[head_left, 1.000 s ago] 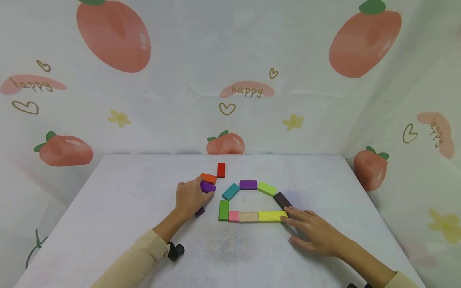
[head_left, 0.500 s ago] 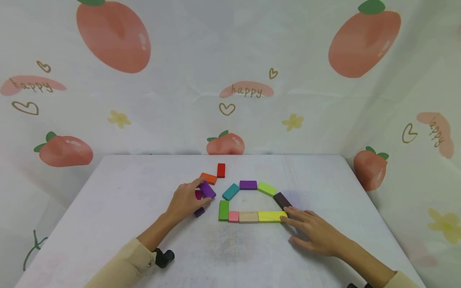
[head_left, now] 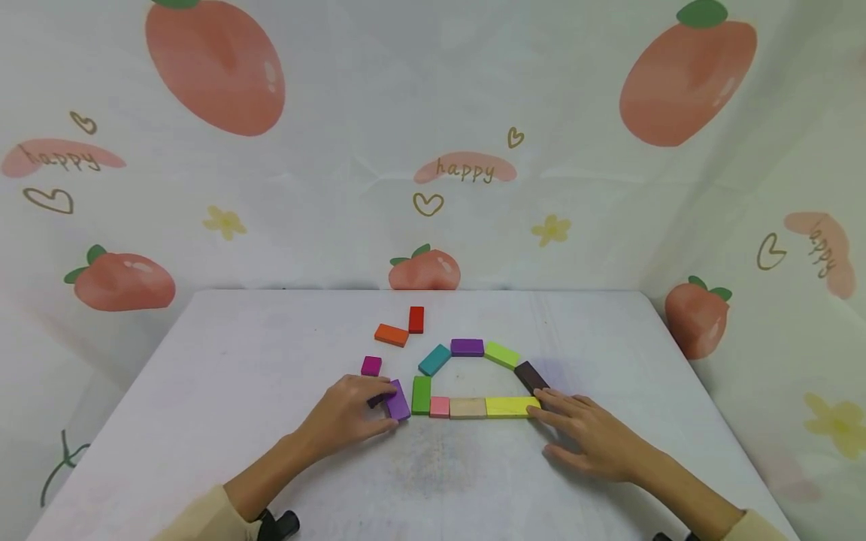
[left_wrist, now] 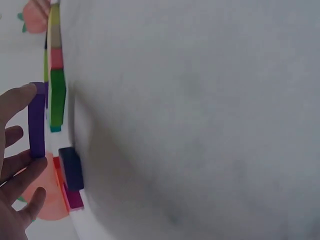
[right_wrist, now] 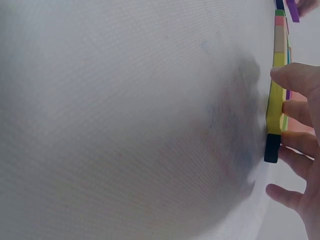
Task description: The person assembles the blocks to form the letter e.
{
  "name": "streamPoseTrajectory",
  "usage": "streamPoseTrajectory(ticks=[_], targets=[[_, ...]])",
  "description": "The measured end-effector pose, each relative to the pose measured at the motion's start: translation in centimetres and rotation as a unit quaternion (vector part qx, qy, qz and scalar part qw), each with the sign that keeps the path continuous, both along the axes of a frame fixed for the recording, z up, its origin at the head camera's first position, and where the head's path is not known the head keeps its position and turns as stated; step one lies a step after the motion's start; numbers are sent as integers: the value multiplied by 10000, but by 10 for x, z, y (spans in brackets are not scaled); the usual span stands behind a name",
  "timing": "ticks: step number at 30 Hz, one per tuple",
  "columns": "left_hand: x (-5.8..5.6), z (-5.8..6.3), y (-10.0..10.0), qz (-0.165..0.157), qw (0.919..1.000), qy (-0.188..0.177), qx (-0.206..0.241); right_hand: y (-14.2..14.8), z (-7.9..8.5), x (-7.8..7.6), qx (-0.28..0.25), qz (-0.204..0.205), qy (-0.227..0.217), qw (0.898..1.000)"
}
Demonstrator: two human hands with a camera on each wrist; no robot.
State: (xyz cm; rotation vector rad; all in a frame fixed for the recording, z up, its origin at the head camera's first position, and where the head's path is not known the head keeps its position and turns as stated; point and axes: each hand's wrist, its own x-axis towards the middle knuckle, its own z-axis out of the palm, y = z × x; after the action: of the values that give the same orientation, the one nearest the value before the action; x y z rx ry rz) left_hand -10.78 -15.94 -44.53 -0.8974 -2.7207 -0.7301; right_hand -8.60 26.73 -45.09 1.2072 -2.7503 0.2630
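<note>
My left hand (head_left: 341, 415) pinches a purple block (head_left: 398, 400) end to end between thumb and fingers. The left wrist view has this purple block (left_wrist: 36, 122) raised off the tabletop. Just to its right stands the green block (head_left: 421, 396), the left end of a closed outline of coloured blocks. Partly behind my left fingers lies a dark purple block (left_wrist: 71, 169). My right hand (head_left: 587, 436) lies with fingers spread at the outline's right corner. Its fingertips touch or nearly touch the yellow block (head_left: 512, 407) and the near end of the black block (head_left: 531, 376).
Pink (head_left: 440, 407), beige (head_left: 467, 408), teal (head_left: 434, 360), purple and lime (head_left: 501, 355) blocks complete the outline. Beyond my left hand lie loose magenta (head_left: 370, 366), orange (head_left: 391, 335) and red (head_left: 416, 320) blocks. A printed cloth (head_left: 325, 188) hangs behind the white table (head_left: 271, 330).
My left hand has drawn the purple block away from the orange one, toward me, and turned it nearly lengthwise beside the green block. The magenta block has come into sight. My right hand stays put.
</note>
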Motion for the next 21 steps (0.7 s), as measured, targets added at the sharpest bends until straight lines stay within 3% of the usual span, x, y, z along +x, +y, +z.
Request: streamPoseTrajectory(ticks=[6, 13, 21], targets=[[14, -8, 5, -183, 9995, -226, -97, 0, 1, 0, 39, -39, 13, 10000], [24, -14, 13, -443, 9982, -215, -347, 0, 1, 1, 51, -43, 26, 10000], [30, -15, 16, -526, 9951, -679, -494, 1, 0, 0, 60, -16, 40, 10000]])
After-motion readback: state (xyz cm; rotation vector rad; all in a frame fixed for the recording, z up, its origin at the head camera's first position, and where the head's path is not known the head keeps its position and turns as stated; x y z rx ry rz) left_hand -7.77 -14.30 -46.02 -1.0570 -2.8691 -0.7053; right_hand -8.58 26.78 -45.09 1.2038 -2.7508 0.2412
